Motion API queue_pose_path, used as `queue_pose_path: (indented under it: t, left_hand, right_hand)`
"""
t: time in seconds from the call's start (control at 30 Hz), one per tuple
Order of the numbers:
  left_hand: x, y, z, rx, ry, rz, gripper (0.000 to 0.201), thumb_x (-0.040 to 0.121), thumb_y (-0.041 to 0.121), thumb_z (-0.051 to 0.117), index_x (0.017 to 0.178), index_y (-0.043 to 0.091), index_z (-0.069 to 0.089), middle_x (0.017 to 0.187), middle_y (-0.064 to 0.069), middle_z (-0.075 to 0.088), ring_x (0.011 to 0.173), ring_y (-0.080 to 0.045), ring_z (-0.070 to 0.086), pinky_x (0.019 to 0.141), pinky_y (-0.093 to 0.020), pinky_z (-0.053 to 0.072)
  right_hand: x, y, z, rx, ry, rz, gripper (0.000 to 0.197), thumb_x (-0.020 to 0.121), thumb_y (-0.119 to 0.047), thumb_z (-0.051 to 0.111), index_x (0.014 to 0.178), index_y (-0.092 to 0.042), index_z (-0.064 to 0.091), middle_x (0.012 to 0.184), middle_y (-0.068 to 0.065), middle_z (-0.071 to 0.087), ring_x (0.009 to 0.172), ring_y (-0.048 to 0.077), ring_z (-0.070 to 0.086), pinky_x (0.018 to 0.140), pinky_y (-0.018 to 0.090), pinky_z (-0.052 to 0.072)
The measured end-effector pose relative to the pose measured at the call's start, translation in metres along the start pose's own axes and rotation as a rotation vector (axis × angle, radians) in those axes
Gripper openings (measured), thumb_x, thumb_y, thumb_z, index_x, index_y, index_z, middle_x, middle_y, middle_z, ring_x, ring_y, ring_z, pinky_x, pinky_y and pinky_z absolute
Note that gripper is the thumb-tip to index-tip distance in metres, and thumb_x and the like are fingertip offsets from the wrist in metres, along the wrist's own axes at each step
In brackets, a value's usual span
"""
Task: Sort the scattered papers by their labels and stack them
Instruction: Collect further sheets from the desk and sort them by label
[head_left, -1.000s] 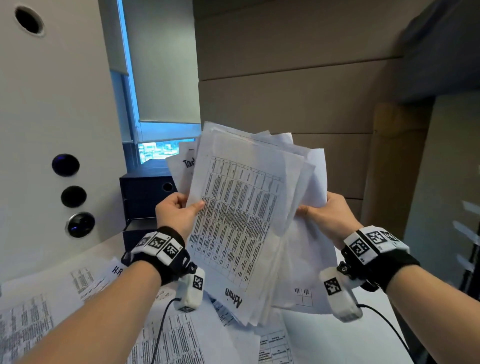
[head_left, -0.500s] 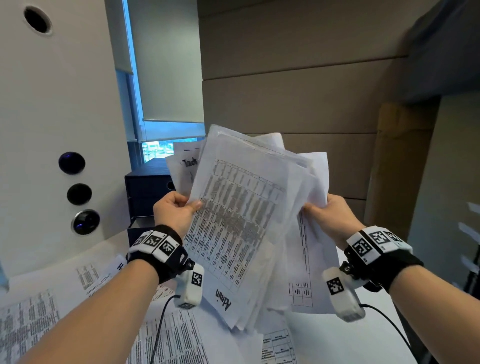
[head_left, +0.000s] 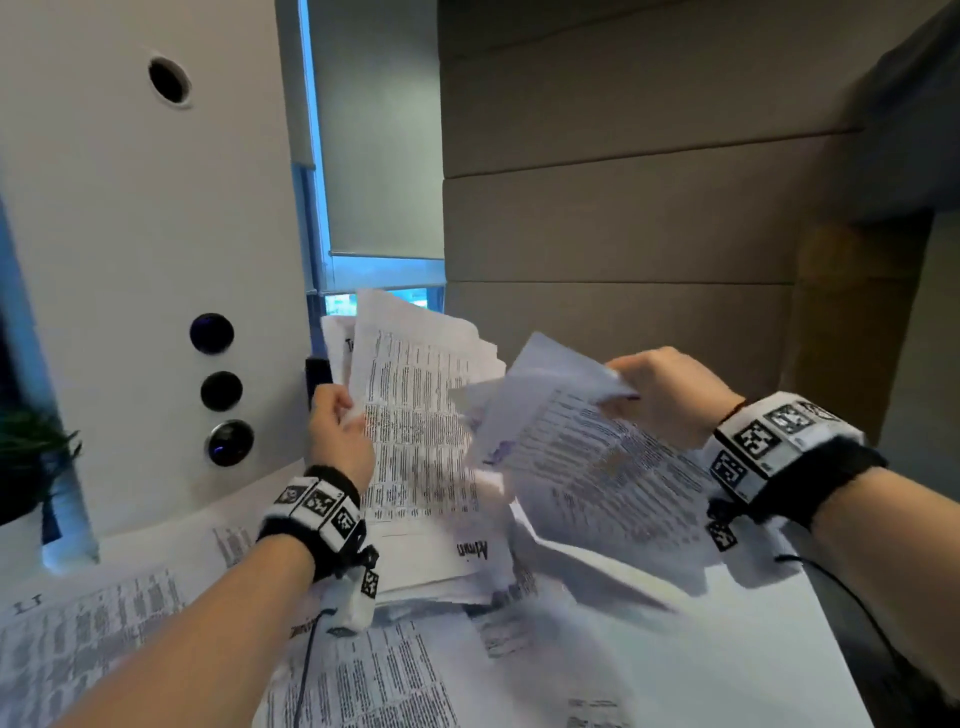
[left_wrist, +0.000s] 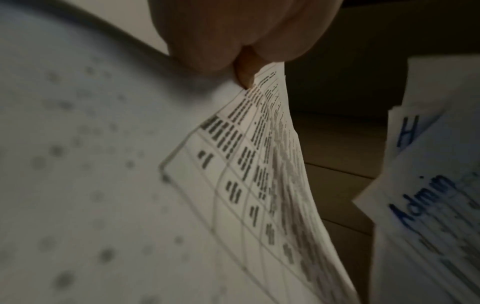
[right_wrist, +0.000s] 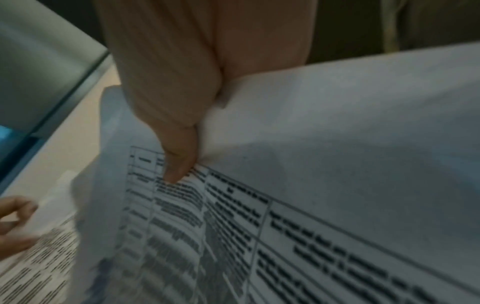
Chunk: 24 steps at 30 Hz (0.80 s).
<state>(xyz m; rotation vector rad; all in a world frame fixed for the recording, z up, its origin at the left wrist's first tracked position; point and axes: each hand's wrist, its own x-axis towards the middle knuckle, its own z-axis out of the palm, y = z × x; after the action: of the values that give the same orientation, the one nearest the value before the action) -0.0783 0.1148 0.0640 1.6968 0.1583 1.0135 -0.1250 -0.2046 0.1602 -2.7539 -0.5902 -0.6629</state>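
My left hand (head_left: 340, 421) grips a thick sheaf of printed papers (head_left: 415, 441) by its left edge, held upright above the desk; the front sheet carries the handwritten label "Admin" (head_left: 472, 551). In the left wrist view the fingers (left_wrist: 244, 72) pinch the sheaf's edge (left_wrist: 270, 144). My right hand (head_left: 660, 395) pinches a smaller bundle of sheets (head_left: 582, 457), pulled apart from the sheaf to the right and tilted. The right wrist view shows the thumb (right_wrist: 179, 160) pressed on that bundle's printed table (right_wrist: 233, 236).
More printed sheets (head_left: 104, 634) lie scattered over the white desk (head_left: 727, 649), one marked "IT". A white panel with round black buttons (head_left: 221, 389) stands at the left, a potted plant (head_left: 31, 467) at the far left, and a beige wall behind.
The single fanned stack held by both hands has split: my right hand drew a bundle off to the right, while my left keeps the rest. The view has tilted down.
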Motion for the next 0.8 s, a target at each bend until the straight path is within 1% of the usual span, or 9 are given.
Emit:
queue_pose_path:
  t: [0.07,0.17,0.27,0.33,0.4,0.57,0.67,0.73,0.8]
  left_hand:
    - [-0.003,0.005,-0.009,0.040,-0.038,0.043,0.045,0.073,-0.026,0.029,0.081,0.016,0.042,0.086,-0.005,0.043,0.063,-0.014,0.041,0.047,-0.018,0.037]
    - [-0.003,0.002,-0.026,0.142,-0.051,0.014,0.040,0.076,-0.023,0.032,0.073,0.010,0.055,0.078,-0.008,0.055,0.058,-0.019,0.044,0.048,-0.022,0.034]
    - [-0.004,-0.007,-0.040,0.159,-0.104,-0.025,0.040,0.088,-0.011,0.042,0.079,0.018,0.068,0.094,-0.004,0.067,0.077,-0.020,0.062,0.067,-0.029,0.053]
    - [-0.009,-0.009,-0.048,0.171,-0.146,-0.028,0.037,0.092,-0.005,0.045,0.088,0.022,0.071,0.098,0.002,0.066,0.089,-0.024,0.065,0.082,-0.040,0.056]
    - [-0.014,-0.009,-0.052,0.173,-0.168,-0.015,0.036,0.093,-0.004,0.044,0.094,0.020,0.071,0.098,0.004,0.064,0.094,-0.025,0.064,0.087,-0.043,0.054]
    - [-0.021,-0.016,-0.062,0.130,-0.150,-0.004,0.032,0.092,-0.006,0.045,0.098,0.014,0.069,0.099,-0.003,0.068,0.097,-0.020,0.062,0.086,-0.026,0.048]
    - [-0.022,-0.020,-0.068,0.006,-0.194,-0.005,0.028,0.093,-0.001,0.048,0.090,0.017,0.069,0.096,0.000,0.067,0.099,-0.017,0.061,0.095,-0.031,0.047]
    - [-0.028,-0.016,-0.073,-0.173,-0.279,-0.049,0.021,0.095,0.016,0.049,0.092,0.014,0.070,0.100,0.000,0.068,0.101,-0.014,0.060,0.097,-0.031,0.045]
    - [-0.031,-0.015,-0.074,-0.248,-0.315,-0.087,0.033,0.094,0.037,0.050,0.097,0.011,0.070,0.105,0.002,0.068,0.103,-0.007,0.059,0.092,-0.024,0.040]
  right_hand:
    - [0.004,-0.018,-0.008,-0.045,-0.030,-0.065,0.017,0.080,-0.019,0.072,0.072,-0.030,0.062,0.067,-0.005,0.061,0.067,0.019,0.056,0.059,0.027,0.039]
    - [0.014,-0.036,-0.012,-0.058,-0.043,-0.087,0.011,0.076,-0.018,0.076,0.078,-0.024,0.066,0.072,-0.002,0.068,0.072,0.021,0.062,0.062,0.028,0.044]
    - [0.025,-0.054,-0.015,-0.024,-0.065,-0.073,0.018,0.069,-0.015,0.081,0.082,-0.020,0.069,0.079,-0.001,0.071,0.081,0.022,0.066,0.074,0.034,0.053]
    - [0.032,-0.066,-0.013,0.005,-0.079,-0.069,0.023,0.065,-0.015,0.083,0.080,-0.022,0.068,0.080,-0.001,0.072,0.083,0.023,0.067,0.077,0.036,0.054]
    - [0.038,-0.079,-0.009,0.017,-0.092,-0.073,0.029,0.063,-0.021,0.085,0.087,-0.021,0.070,0.081,-0.004,0.072,0.082,0.020,0.068,0.077,0.035,0.055]
    - [0.060,-0.109,-0.006,0.135,-0.048,-0.072,0.030,0.062,-0.020,0.087,0.088,-0.019,0.072,0.081,-0.003,0.073,0.085,0.018,0.069,0.075,0.031,0.056]
    - [0.073,-0.115,-0.006,0.218,-0.014,-0.027,0.031,0.064,-0.025,0.088,0.089,-0.019,0.070,0.082,-0.003,0.072,0.083,0.017,0.068,0.074,0.031,0.053]
    - [0.078,-0.117,0.001,0.227,-0.019,-0.019,0.029,0.065,-0.026,0.087,0.085,-0.021,0.068,0.080,-0.005,0.070,0.079,0.016,0.065,0.070,0.027,0.047]
    - [0.081,-0.120,0.011,0.236,0.001,-0.007,0.028,0.065,-0.024,0.087,0.085,-0.019,0.068,0.081,-0.004,0.071,0.078,0.015,0.065,0.070,0.027,0.049]
